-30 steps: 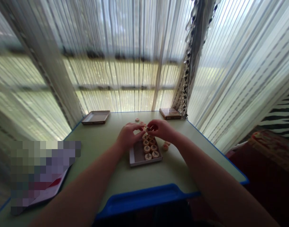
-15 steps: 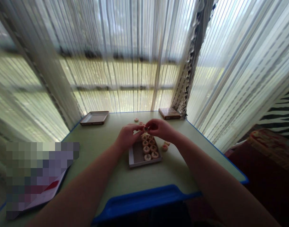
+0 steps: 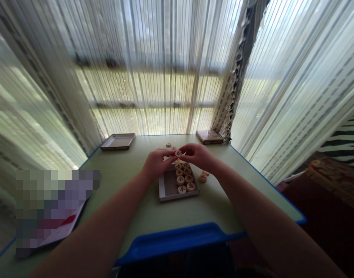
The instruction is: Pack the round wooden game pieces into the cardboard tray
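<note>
Round game pieces (image 3: 180, 180), pale with dark characters, lie in two columns along the right side of an open tray, at the middle of a table. Sheer striped curtains (image 3: 142, 85) fill the whole background, with daylight behind. Below them spreads the pale green table (image 3: 116, 170), edged in blue, with a raised blue ledge (image 3: 177, 241) at the near side. A flat object (image 3: 71, 227), mostly pixelated, is at the left. The shallow open tray (image 3: 169, 188) sits between the forearms; its left part shows bare floor. At the far left corner is another shallow box (image 3: 116, 142); at the far right, a flat closed box (image 3: 209, 136). The left hand (image 3: 156, 164) and right hand (image 3: 198, 156) meet above the tray's far end, thumb and fingers of each pinching opposite edges of one held piece (image 3: 178, 153), its dark character facing the viewer. Smallest are the loose pieces: red-marked ones (image 3: 203, 177) just right of the tray, and others (image 3: 168, 144) beyond the hands.

The grip rests on fingertips alone, so uneven pressure could make the held piece slip, knocking those below or rolling off. A wrist brushing the tray might jostle its columns.
</note>
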### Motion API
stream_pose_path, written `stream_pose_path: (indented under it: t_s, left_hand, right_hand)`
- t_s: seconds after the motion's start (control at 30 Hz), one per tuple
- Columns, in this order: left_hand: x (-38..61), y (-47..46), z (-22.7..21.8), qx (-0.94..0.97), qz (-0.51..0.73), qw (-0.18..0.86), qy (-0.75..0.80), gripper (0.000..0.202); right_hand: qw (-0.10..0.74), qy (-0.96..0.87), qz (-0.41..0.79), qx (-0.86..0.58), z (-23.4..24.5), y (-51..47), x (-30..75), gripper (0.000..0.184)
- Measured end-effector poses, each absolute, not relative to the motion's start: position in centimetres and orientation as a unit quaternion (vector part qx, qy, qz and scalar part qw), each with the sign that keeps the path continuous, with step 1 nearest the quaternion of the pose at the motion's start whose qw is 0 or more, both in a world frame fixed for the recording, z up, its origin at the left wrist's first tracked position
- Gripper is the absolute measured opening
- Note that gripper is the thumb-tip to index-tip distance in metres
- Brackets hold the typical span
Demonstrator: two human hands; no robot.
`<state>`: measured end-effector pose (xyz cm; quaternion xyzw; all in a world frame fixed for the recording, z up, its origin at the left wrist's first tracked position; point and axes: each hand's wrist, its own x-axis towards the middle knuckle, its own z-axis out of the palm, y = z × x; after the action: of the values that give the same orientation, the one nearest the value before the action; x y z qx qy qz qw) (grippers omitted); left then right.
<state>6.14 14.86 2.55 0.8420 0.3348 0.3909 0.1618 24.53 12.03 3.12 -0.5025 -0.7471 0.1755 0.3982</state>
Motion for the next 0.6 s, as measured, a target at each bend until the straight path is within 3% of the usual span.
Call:
stream_pose_path:
  t_s: [0.6]
  left_hand:
    - [6.09,14.58,2.48,0.843,0.409,0.138,0.321,0.024]
  right_hand:
    - [0.41,-0.744,0.214,-0.483,3.08,11.98,24.44,0.03]
